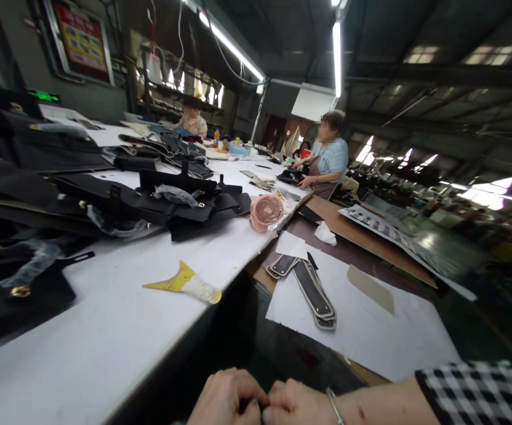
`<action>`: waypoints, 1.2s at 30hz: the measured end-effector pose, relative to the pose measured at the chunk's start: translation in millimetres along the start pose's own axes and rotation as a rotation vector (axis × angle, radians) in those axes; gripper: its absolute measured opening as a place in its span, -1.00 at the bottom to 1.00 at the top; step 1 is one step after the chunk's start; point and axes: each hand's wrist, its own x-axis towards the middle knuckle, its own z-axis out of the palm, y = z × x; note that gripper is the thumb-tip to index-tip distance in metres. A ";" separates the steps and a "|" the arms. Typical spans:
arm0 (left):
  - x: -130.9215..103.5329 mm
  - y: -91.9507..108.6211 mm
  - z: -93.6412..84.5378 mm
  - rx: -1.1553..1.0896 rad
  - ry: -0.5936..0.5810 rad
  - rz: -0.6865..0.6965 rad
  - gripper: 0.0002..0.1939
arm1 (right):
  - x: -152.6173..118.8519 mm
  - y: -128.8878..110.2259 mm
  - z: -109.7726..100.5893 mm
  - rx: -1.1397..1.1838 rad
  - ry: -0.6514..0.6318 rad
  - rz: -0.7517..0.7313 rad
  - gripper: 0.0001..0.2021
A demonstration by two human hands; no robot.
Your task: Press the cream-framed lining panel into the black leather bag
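At the bottom edge of the head view, my left hand and my right hand meet with fingers curled and pinched together. A small pale edge shows between them, but what they hold is mostly hidden below the frame. Up and to the right, black straps with pale edges and metal studs lie stacked on white paper. To the left, a yellow forked piece wrapped in white rests on the white table.
Black bags with plastic-wrapped handles are piled on the left. A pink fan stands by the table edge. Beside the straps lies a beige piece. A co-worker handles a black item farther off; another person is at the back.
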 end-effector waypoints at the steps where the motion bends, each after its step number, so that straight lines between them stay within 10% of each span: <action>1: 0.5 0.4 -0.3 0.010 -0.014 -0.005 -0.62 | 0.5 0.2 -0.2 -0.007 -0.008 0.026 -0.75; 14: -3.1 25.1 -20.2 0.062 -0.109 -0.080 -0.62 | -11.0 -3.3 4.1 0.093 0.040 0.180 -0.74; 27: -8.4 44.9 -1.6 0.226 0.084 -0.140 -0.75 | -14.4 -13.8 -2.5 0.419 0.191 0.164 -0.83; 32: -49.9 27.2 -20.8 -0.001 0.146 -0.148 -0.67 | -9.6 -13.3 -11.1 0.387 0.178 0.103 -0.79; 36: -117.4 11.5 -33.5 -0.292 0.477 -0.250 -0.49 | -13.7 -14.4 -9.6 0.227 0.191 -0.011 -0.87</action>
